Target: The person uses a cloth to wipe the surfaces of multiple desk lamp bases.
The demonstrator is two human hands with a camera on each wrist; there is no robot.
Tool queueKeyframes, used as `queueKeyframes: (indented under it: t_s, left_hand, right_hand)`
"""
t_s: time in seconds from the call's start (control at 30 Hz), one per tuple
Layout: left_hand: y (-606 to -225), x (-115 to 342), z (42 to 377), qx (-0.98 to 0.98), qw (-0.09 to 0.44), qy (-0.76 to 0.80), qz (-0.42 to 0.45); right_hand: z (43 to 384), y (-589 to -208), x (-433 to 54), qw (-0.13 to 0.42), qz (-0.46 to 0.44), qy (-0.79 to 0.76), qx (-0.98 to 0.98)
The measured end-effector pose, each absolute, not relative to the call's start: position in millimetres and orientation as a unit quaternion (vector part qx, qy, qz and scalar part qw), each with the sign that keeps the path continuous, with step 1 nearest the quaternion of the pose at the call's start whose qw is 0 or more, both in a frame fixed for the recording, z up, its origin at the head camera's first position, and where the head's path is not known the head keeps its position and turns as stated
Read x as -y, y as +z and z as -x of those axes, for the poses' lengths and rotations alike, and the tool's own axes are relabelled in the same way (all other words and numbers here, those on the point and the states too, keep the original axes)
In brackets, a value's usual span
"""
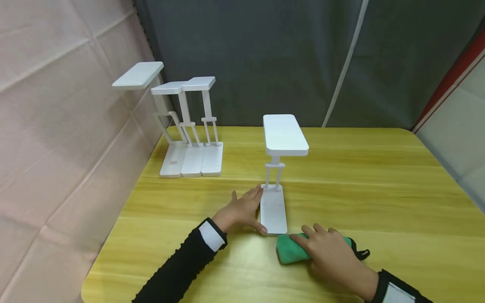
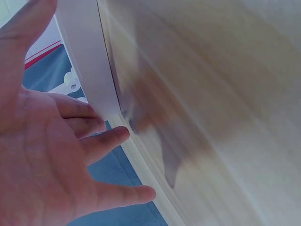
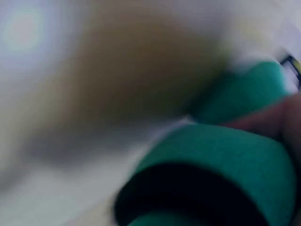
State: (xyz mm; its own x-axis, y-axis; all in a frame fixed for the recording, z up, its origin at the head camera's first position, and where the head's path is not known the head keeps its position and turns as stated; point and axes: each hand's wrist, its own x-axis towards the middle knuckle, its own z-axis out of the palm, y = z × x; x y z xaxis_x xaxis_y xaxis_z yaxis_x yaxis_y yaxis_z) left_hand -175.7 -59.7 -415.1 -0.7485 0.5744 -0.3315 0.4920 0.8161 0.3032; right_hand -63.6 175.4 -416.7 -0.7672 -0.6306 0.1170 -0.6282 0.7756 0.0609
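A white desk lamp stands in the middle of the yellow wooden table (image 1: pixel 379 176), its flat base (image 1: pixel 273 210) pointing toward me and its head (image 1: pixel 285 134) raised on a short folding arm. My left hand (image 1: pixel 244 209) rests against the left edge of that base, fingers fairly straight and the thumb at the near corner. In the left wrist view the left hand (image 2: pixel 47 155) is spread beside the white base edge (image 2: pixel 89 70). My right hand (image 1: pixel 329 251) lies on top of a bunched green cloth (image 1: pixel 289 252) just in front of the base. The right wrist view is blurred and shows mostly the green cloth (image 3: pixel 221 155).
Three more white lamps (image 1: pixel 191 158) stand side by side at the table's back left, heads raised. A pink fabric wall (image 1: pixel 57 147) borders the left side, and a dark curtain (image 1: pixel 265 54) with a white pole hangs behind. A black cord loop (image 1: pixel 361 253) sticks out of the cloth.
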Motion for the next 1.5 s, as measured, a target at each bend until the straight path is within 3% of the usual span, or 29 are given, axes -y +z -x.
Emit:
queueKeyframes:
  t_s: [0.17, 0.4, 0.57, 0.77, 0.93, 1.07, 1.2, 1.27, 1.5]
  left_hand:
    - [-416.9, 59.4, 175.9, -0.928, 0.208, 0.102, -0.292]
    - [-419.3, 57.1, 173.4, -0.927, 0.212, 0.092, -0.295]
    - [-421.4, 57.5, 168.1, -0.928, 0.207, 0.078, -0.3]
    - [-417.9, 60.3, 167.4, -0.936, 0.168, 0.056, -0.303]
    - [-415.8, 61.7, 169.1, -0.936, 0.165, 0.056, -0.304]
    - [-415.9, 62.4, 171.7, -0.936, 0.167, 0.063, -0.305]
    - [-416.3, 64.2, 173.7, -0.934, 0.174, 0.081, -0.302]
    - [-416.3, 65.1, 174.0, -0.933, 0.175, 0.091, -0.301]
    - [-421.5, 65.8, 171.6, -0.927, 0.166, 0.162, -0.295]
  right_hand:
    - [88.2, -388.9, -186.1, 0.033, -0.287, 0.04, 0.957]
    - [137.3, -400.6, -174.5, 0.142, -0.274, 0.009, 0.951]
    - [132.1, -433.2, -164.6, 0.172, -0.268, -0.022, 0.948]
    - [109.3, -430.7, -166.7, 0.186, -0.302, -0.031, 0.934]
    - [91.8, -419.9, -169.2, 0.167, -0.35, -0.035, 0.921]
    - [82.3, -407.9, -170.0, 0.117, -0.372, -0.022, 0.92]
    - [85.6, -386.6, -166.4, 0.051, -0.357, 0.036, 0.932]
    - [95.2, -376.6, -160.8, 0.05, -0.336, 0.055, 0.939]
    - [139.2, -393.7, -132.4, 0.203, -0.291, -0.037, 0.934]
